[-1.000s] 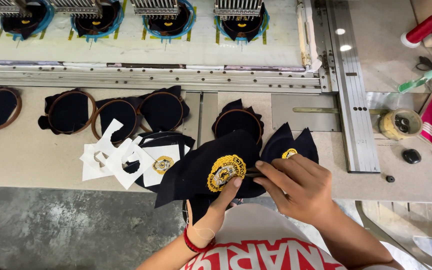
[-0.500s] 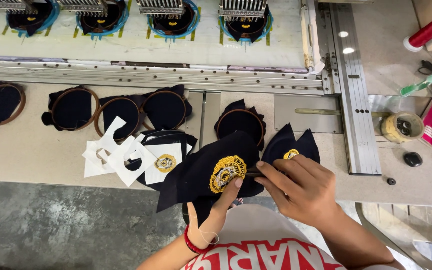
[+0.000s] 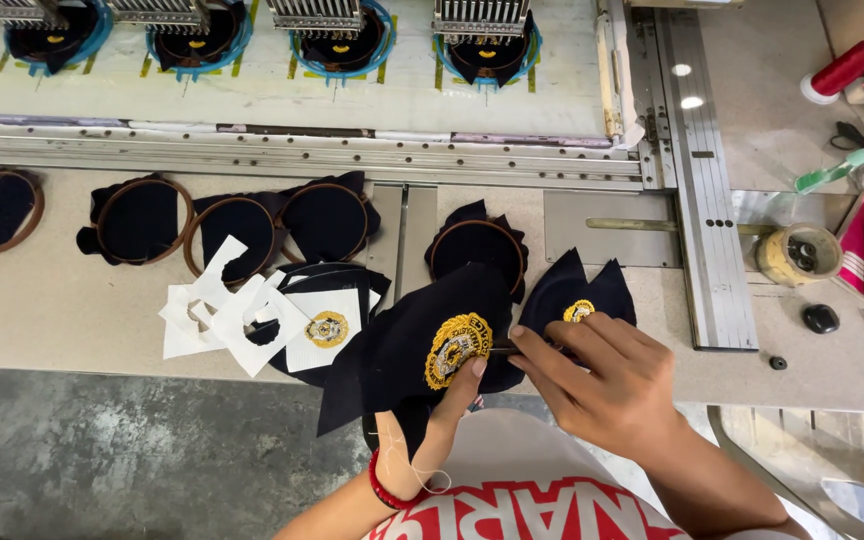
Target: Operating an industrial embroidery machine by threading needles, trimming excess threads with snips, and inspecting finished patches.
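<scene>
the left hand [image 3: 447, 400] pinches a dark navy fabric piece with a round gold embroidered badge [image 3: 422, 350] from below. the right hand [image 3: 602, 385], its grip pressed together, meets the badge's edge above the beige surface [image 3: 72, 310]'s front edge. white backing squares [image 3: 242, 320] lie left.

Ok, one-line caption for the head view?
Left hand holds dark cloth with gold badge; right hand works its edge.

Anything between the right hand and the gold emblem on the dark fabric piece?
Nothing visible. The right hand has fingertips beside the gold embroidered emblem on the dark navy fabric piece, which the left hand supports.
</scene>
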